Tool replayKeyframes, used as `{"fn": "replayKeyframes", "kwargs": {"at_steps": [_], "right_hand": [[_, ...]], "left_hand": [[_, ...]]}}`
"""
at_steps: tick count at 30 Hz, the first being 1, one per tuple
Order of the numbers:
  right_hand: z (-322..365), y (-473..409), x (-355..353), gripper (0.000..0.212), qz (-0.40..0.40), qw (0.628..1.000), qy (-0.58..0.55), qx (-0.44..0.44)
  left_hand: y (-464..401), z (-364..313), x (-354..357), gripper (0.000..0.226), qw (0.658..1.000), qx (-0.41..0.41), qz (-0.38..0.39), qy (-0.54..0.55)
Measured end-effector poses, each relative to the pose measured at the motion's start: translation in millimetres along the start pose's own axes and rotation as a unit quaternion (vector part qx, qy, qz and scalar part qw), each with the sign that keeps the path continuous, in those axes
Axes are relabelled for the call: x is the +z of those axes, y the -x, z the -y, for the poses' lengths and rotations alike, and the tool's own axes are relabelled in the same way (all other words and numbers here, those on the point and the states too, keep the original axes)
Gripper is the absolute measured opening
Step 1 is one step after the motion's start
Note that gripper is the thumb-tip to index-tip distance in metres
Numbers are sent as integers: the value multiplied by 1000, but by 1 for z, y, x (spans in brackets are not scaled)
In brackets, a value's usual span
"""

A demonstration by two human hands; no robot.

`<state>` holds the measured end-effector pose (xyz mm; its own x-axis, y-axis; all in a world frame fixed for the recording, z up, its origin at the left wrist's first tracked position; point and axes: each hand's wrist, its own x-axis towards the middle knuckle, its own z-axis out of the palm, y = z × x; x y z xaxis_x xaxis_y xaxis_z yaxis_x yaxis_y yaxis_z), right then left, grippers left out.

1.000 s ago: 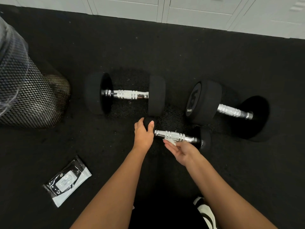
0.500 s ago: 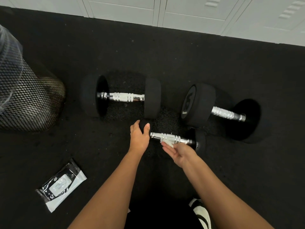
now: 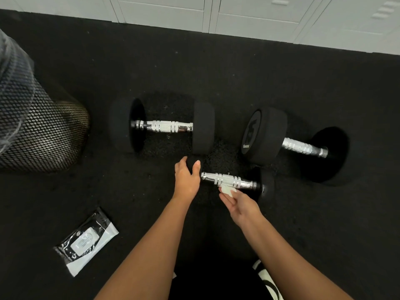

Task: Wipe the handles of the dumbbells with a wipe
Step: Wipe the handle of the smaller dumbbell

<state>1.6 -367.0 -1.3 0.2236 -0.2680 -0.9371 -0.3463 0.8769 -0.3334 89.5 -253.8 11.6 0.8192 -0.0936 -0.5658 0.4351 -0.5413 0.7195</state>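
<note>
— What do we see around us here?
— Black speckled rubber floor [image 3: 216, 68] everywhere. Along its far edge we face white locker doors [image 3: 259, 16]. Left of those lockers, nearer us, stands a mesh bin [image 3: 36, 131].

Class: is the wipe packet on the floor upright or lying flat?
Lying flat. The packet rests on its broad face on the mat, label window facing up.
</note>
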Motion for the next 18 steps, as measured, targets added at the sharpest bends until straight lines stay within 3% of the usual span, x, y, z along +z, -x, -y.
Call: {"fn": "replayKeyframes", "kwargs": {"at_steps": [6, 11, 18], "right_hand": [[-11, -5, 8, 30, 21, 998, -55, -6], [-12, -6, 2, 28, 86, 995, -40, 14], [-17, -9, 18, 26, 88, 995, -39, 19]], "left_hand": [[1, 0, 0, 55, 1000, 3, -2, -4], [0, -1, 0, 55, 1000, 2, 0, -4], [0, -1, 0, 54, 1000, 2, 2, -4]]}}
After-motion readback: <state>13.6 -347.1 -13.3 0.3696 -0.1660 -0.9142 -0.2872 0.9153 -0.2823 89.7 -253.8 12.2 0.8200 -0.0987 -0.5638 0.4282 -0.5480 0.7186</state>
